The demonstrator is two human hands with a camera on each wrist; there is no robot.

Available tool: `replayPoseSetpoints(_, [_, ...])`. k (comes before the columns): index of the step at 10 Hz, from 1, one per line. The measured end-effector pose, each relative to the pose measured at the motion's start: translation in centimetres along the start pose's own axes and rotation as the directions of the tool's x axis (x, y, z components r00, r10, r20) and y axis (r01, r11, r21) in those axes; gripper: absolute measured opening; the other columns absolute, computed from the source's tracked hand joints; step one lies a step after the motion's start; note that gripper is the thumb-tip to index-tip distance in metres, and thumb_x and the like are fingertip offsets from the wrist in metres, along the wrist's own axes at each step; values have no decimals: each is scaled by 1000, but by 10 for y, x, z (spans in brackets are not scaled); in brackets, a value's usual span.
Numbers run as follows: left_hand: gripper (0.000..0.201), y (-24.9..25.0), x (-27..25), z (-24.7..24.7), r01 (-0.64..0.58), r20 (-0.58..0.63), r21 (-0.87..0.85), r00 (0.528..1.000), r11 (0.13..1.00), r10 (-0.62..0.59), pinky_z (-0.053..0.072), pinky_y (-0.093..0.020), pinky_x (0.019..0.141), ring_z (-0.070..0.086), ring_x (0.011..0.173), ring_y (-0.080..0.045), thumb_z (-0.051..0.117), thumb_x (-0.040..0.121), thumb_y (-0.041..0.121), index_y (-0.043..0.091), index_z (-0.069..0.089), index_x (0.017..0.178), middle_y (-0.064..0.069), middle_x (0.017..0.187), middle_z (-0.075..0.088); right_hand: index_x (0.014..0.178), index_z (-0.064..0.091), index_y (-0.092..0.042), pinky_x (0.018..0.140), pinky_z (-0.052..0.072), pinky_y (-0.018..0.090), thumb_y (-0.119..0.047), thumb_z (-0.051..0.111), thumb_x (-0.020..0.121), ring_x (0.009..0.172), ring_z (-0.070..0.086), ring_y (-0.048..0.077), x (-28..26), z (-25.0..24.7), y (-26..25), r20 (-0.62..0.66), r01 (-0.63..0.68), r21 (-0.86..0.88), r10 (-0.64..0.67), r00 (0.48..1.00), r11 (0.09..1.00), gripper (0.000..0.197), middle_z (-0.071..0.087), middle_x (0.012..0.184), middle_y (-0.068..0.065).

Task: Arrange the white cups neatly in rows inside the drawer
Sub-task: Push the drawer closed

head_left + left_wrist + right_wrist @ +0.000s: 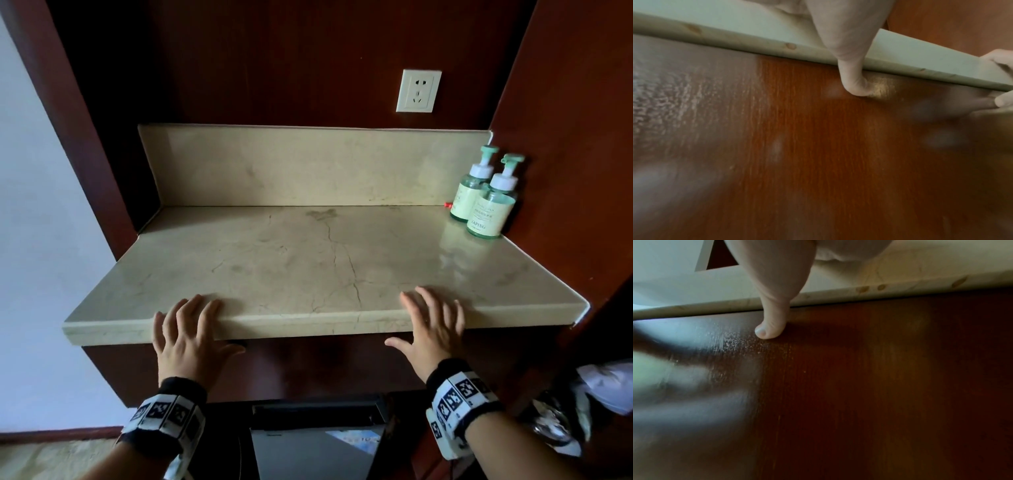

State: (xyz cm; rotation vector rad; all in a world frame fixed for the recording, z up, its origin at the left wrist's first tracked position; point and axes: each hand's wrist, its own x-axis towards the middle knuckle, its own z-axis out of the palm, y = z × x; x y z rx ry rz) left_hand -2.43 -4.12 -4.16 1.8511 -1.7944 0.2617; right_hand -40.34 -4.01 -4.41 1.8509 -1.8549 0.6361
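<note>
No white cups show in any view. The drawer front (308, 363), a dark red wood panel, sits closed under the beige stone counter (308, 260). My left hand (186, 329) rests flat over the counter's front edge, fingers straight, its thumb (854, 86) touching the wood panel (818, 146). My right hand (433, 323) lies the same way further right, its thumb (769, 331) against the panel (859, 386). Neither hand holds anything.
Two green pump bottles (486, 202) stand at the counter's back right corner. A wall socket (418, 90) sits above the backsplash. A dark appliance with a grey door (315, 442) stands below the drawer. Red wood walls close both sides.
</note>
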Motion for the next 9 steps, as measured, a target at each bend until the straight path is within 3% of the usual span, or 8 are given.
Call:
replayPoseSetpoints(2, [92, 2, 0, -4, 13, 15, 11, 1000, 1000, -13, -6, -37, 118, 40, 125, -34, 47, 50, 78, 20, 56, 122, -10, 129, 51, 129, 43, -27, 108, 16, 52, -60, 84, 44, 118, 39, 28, -1, -3, 2, -3, 35, 6, -35, 999, 999, 100, 40, 136, 6])
replayPoseSetpoints(3, [94, 7, 0, -6, 27, 15, 16, 1000, 1000, -27, -10, -36, 117, 37, 129, -34, 74, 46, 67, 21, 54, 125, -9, 132, 49, 129, 44, -26, 108, 15, 52, -59, 85, 43, 117, 39, 29, 0, -7, -2, 34, 13, -2, -13, 999, 1000, 100, 43, 136, 8])
replayPoseSetpoints(4, [98, 13, 0, -12, 37, 29, 15, 999, 999, -37, -12, -33, 116, 35, 130, -32, 87, 41, 53, 22, 51, 127, -8, 134, 48, 128, 45, -25, 109, 14, 51, -58, 86, 42, 117, 39, 29, 1, -12, -6, 68, -14, 5, 14, 998, 1000, 101, 45, 136, 9])
replayPoseSetpoints(6, [100, 11, 1, -27, 3, 184, 121, 983, 993, -25, 20, -54, 114, 35, 133, -30, 80, 48, 62, 28, 45, 135, -5, 138, 45, 129, 47, -27, 106, 19, 54, -68, 78, 48, 121, 47, 30, 3, -26, -10, 245, -60, 19, 54, 968, 998, 96, 50, 136, 9])
replayPoseSetpoints(7, [94, 18, 22, -59, -45, 345, 144, 939, 989, -8, 24, -45, 114, 31, 134, -25, 67, 60, 70, 34, 35, 140, 1, 144, 36, 130, 49, -30, 107, 25, 49, -92, 38, 56, 130, 40, 25, 21, -48, -12, 365, -92, 76, 58, 929, 993, 97, 40, 143, -1])
replayPoseSetpoints(8, [88, 28, 52, -104, -39, 438, 109, 899, 993, -13, 28, -47, 111, 28, 138, -25, 51, 71, 77, 37, 26, 144, 2, 152, 26, 129, 47, -30, 105, 33, 43, -95, -4, 51, 127, 41, 19, 53, -86, -14, 376, -4, 148, -52, 925, 989, 113, 41, 138, -7])
replayPoseSetpoints(9, [87, 50, 98, -159, -81, 352, 130, 936, 988, 31, 29, -51, 110, 26, 141, -28, 44, 75, 77, 36, 18, 148, 0, 155, 22, 129, 46, -29, 104, 35, 42, -96, -8, 47, 126, 44, 21, 111, -139, -26, 312, 9, 177, -64, 948, 984, 118, 45, 136, -4])
